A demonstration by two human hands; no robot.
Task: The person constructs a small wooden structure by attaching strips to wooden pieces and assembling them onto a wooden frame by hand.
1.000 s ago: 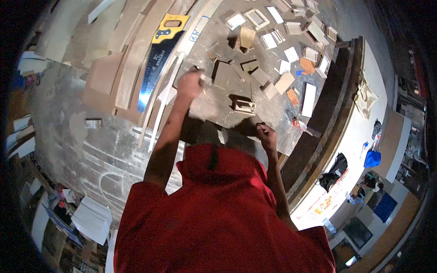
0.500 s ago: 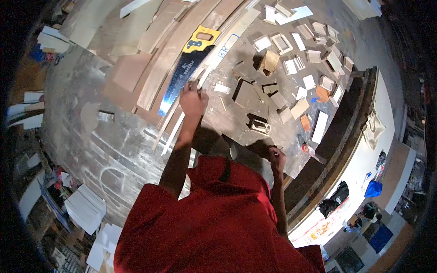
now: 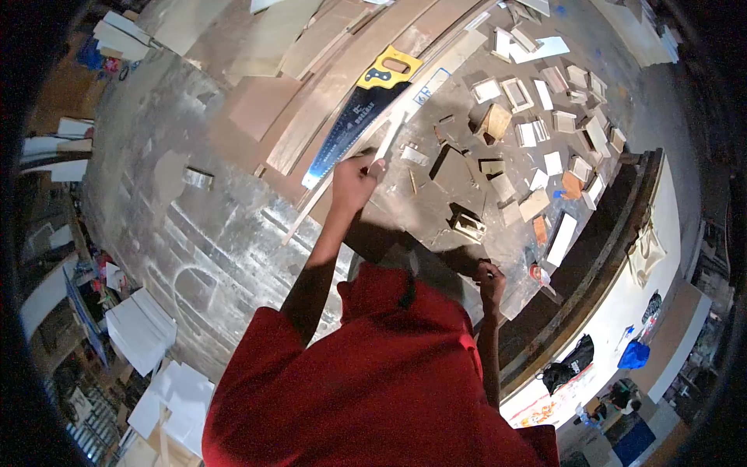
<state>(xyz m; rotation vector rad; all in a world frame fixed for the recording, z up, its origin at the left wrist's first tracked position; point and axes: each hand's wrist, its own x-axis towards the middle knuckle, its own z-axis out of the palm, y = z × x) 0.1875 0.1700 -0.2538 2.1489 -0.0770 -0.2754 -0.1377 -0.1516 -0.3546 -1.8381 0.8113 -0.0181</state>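
Observation:
My left hand is closed around a thin pale wood strip, which slants up and to the right from my fingers. Just left of that hand lies a handsaw with a yellow handle and a dark blade. Another narrow wood strip runs along the boards beside the saw, its near end reaching past my left wrist. My right hand is near the table's front edge, fingers curled together; whatever is in them, if anything, cannot be made out.
Long wooden boards lie under and beyond the saw. Several small wooden frames and offcuts are scattered at the right. A metal piece rests on the left. A white-topped bench with bags stands right, past a dark gap.
My left hand has lifted one thin strip from beside the saw and swung it to the right. My right hand stays curled. The whole view has shifted slightly.

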